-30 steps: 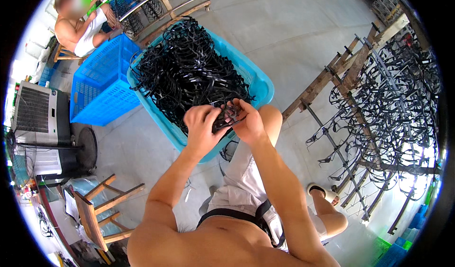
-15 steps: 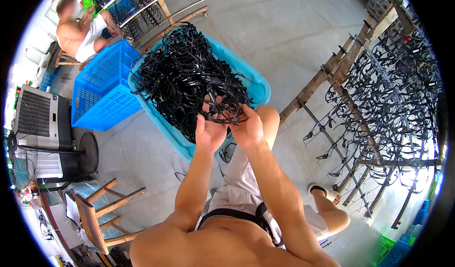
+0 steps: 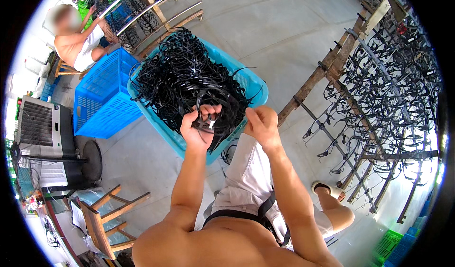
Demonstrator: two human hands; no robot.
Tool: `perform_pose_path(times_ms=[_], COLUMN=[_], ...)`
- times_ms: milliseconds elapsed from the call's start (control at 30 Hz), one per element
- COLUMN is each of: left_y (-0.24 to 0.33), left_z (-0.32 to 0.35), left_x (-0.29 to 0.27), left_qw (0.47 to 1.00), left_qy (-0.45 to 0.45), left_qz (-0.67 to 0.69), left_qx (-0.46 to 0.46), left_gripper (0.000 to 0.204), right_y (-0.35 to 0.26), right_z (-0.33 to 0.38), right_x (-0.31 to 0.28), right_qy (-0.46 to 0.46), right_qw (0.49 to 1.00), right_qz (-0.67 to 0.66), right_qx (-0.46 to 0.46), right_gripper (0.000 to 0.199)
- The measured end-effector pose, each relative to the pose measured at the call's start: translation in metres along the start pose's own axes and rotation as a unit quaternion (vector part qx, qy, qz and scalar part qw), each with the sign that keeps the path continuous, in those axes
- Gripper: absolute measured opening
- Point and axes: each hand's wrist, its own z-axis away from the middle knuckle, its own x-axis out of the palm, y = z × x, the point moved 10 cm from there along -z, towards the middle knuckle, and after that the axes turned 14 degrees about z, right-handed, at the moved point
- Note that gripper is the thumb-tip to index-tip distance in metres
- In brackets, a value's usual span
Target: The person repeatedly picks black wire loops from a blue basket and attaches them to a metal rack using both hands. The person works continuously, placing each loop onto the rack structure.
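Note:
A light-blue plastic basket (image 3: 262, 84) stands before me, heaped with a tangle of thin, curved black pieces (image 3: 185, 68) that look like plastic. Over its near end my left hand (image 3: 199, 130) is closed, palm up, its curled fingers round one of these black pieces (image 3: 204, 121). Some of that piece blends into the blurred heap behind it. To the right, at the basket's near right rim, my right hand (image 3: 263, 127) is closed with thumb and forefinger pinched together. Whatever may be between those fingertips is too small to make out.
A blue crate (image 3: 106, 96) touches the basket's left side. A wooden rack (image 3: 327, 72) hung with similar black pieces stands at right. A wooden stool (image 3: 102, 219), a fan (image 3: 91, 160) and an air cooler (image 3: 42, 129) are at left. Another person (image 3: 71, 44) sits far left.
My hands were together around the black piece; now they are apart. The right hand has moved right and pinched shut, while the left has shifted slightly left, its fingers curled round the piece.

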Motion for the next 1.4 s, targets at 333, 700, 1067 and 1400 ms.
perform_pose_path(times_ms=[333,700,1067,1400], left_y=[-0.043,-0.130,-0.168,-0.266], left_z=[0.036,0.130,0.174,0.285], left_x=[0.068,0.150,0.086,0.140], left_qw=[0.974,0.579,0.730,0.684], left_qy=[-0.141,-0.534,-0.340,-0.204], left_qz=[-0.021,-0.612,-0.446,0.151], left_qx=[-0.174,-0.073,-0.390,-0.684], left_gripper=[0.023,0.016,0.007,0.082], right_y=[-0.042,0.048,0.027,0.190], right_z=[0.017,0.102,0.310,0.218], right_x=[-0.032,-0.042,-0.256,-0.309], right_qy=[-0.038,-0.115,0.160,0.320], right_qw=[0.984,0.784,0.711,0.847], right_qz=[0.008,-0.606,-0.600,-0.424], right_qx=[-0.174,0.061,-0.330,0.020], right_gripper=[0.042,0.033,0.027,0.017])
